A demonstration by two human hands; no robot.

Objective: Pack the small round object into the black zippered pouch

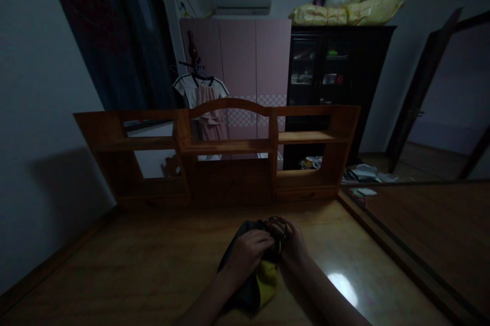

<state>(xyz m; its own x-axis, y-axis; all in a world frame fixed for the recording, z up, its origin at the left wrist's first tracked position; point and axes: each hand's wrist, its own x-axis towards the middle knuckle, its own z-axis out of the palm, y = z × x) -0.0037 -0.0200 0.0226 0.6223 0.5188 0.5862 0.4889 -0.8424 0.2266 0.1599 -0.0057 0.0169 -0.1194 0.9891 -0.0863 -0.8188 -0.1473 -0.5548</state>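
The person's left hand is curling over the upper part of a soft, dark grey and yellow-green fabric bundle, its fingers bending inward and gripping the cloth. The right hand is closing around a dark, glossy looped piece at the far right end of the bundle; its fingertips are partly hidden, so exactly what they are pinching cannot be told. The hands are working close beside each other, neither spreading wide nor pressing palm to palm. The bundle is sagging over the near middle of a pale, glossy flat wooden surface, in front of a reddish-brown wooden shelf unit; whether its lower end is touching the surface is unclear in this dim light. The handling seems to be partway along: the bundle is already sitting gathered in the grip, its yellow-green part drooping loosely towards the person. The looped end appears unfinished, since fingers are busying themselves there, and nothing held is yet lying flat or released. Whether the loops are belonging to the cloth is not showing.
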